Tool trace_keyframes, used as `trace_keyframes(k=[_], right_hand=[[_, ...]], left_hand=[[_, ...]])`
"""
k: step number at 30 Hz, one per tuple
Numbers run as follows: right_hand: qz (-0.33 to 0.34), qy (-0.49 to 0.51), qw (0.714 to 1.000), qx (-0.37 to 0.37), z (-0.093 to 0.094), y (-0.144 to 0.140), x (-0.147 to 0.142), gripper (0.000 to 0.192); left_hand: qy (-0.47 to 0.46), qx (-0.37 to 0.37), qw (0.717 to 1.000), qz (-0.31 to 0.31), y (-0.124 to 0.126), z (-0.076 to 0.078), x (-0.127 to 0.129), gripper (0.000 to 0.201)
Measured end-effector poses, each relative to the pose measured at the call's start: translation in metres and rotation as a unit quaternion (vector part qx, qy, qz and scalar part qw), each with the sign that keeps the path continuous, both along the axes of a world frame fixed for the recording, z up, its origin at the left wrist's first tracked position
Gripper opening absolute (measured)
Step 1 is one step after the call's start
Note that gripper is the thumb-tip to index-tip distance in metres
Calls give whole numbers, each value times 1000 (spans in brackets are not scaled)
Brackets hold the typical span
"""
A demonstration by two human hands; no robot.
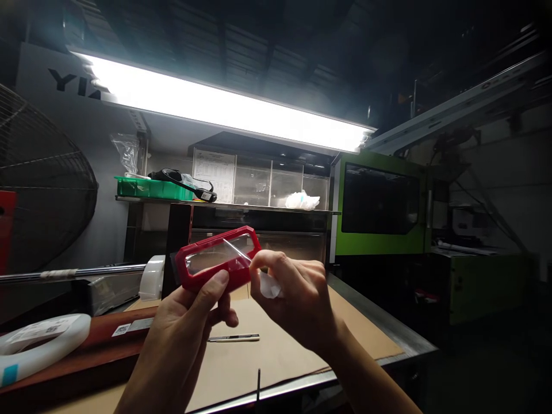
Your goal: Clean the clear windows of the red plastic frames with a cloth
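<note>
My left hand (200, 307) is closed around the lower edge of a red plastic frame with a clear window (215, 256), its thumb on the front face. The frame is tilted, right end higher, above the worktable. At its right end my right hand (297, 293) is pinched shut on a thin clear film (237, 250), which runs as a shiny line across the window to my fingertips. A crumpled whitish piece (270, 286) shows in the curl of the same hand; its kind I cannot make out. Below lies a thin pen-like tool (235, 338).
Brown board (345, 322) covers the table. Rolls of clear film (152, 277) and white tape (47, 339) are at left. A shelf (259, 207) behind carries a green tray (150, 188) and crumpled white plastic (302, 200). A green machine (379, 201) stands right, a fan (43, 172) left.
</note>
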State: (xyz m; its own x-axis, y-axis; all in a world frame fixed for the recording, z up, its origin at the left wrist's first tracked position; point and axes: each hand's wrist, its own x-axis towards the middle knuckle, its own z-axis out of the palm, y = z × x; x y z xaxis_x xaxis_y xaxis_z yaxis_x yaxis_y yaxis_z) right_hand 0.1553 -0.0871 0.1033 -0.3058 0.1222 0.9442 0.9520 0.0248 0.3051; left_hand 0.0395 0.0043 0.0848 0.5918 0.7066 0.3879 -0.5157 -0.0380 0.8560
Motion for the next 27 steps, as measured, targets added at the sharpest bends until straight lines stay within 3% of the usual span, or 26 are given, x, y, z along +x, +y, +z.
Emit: trace_keyframes(k=[12,22,25,27], right_hand=[[-30,-20,997,-74,-4,2,-2,9],[-60,-38,992,-103,-2,2,-4,9],[-34,-24,992,-121,0,0,-9,12],[22,18,994,-106,3,-3,-12,12]], left_hand=[[14,-17,1000,-16,2,1,-3,40],[-35,6,999,-8,5,-2,2,24],[-63,-1,998,-13,6,0,2,20],[-76,-9,997,-18,8,1,0,18]])
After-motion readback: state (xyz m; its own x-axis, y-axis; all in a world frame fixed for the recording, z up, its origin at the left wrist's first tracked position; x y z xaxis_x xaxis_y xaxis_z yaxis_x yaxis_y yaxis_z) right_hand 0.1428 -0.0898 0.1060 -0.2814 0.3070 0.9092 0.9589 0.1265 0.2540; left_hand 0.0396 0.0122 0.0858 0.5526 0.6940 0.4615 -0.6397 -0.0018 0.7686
